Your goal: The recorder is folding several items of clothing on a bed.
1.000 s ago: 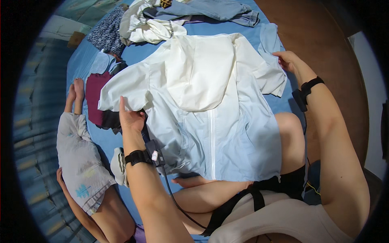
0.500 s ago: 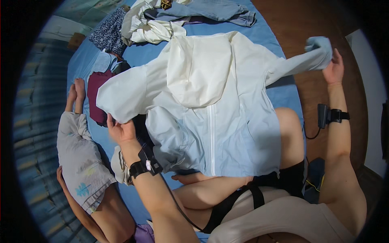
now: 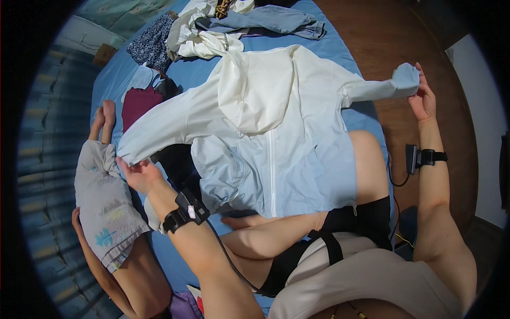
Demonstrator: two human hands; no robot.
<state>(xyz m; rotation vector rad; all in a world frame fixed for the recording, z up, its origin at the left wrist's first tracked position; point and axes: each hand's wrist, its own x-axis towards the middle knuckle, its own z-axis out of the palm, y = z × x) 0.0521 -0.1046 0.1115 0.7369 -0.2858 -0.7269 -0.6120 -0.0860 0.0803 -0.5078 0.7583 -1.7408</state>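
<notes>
2 cuffs (image 3: 407, 80) sit pinched: 1 by your left hand (image 3: 142, 174), near left, 1 by your right hand (image 3: 424, 101), far right. The jacket (image 3: 260, 98) spreads between, across the bed (image 3: 333, 49); uneven pulling could free a cuff.

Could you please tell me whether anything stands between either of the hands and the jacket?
Nothing visible does: on the jacket, the left hand meets the end of the left-side sleeve, and the right hand holds the end of the right-side sleeve.
</notes>
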